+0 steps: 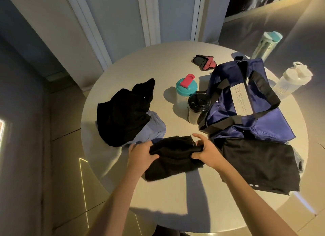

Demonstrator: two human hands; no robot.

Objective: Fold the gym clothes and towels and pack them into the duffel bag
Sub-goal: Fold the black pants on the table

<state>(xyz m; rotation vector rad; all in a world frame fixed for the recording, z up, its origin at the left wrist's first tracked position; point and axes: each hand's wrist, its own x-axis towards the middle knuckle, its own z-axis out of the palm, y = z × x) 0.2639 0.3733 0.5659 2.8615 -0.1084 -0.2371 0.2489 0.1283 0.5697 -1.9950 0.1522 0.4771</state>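
A small black garment (173,158) lies bunched on the round white table (175,200) near its front edge. My left hand (140,154) grips its left side and my right hand (206,151) pinches its right side. A navy duffel bag (246,109) with black straps lies on the table's right half. In front of the bag a black garment (260,165) is spread flat. On the left a heap of black clothing (123,114) rests on a light blue cloth (154,128).
A teal-lidded shaker (186,89) and a black-lidded shaker (197,107) stand mid-table beside the bag. Pink and black gloves (204,61) lie at the back. A tall clear bottle (265,45) and a white shaker (290,81) stand at the far right edge.
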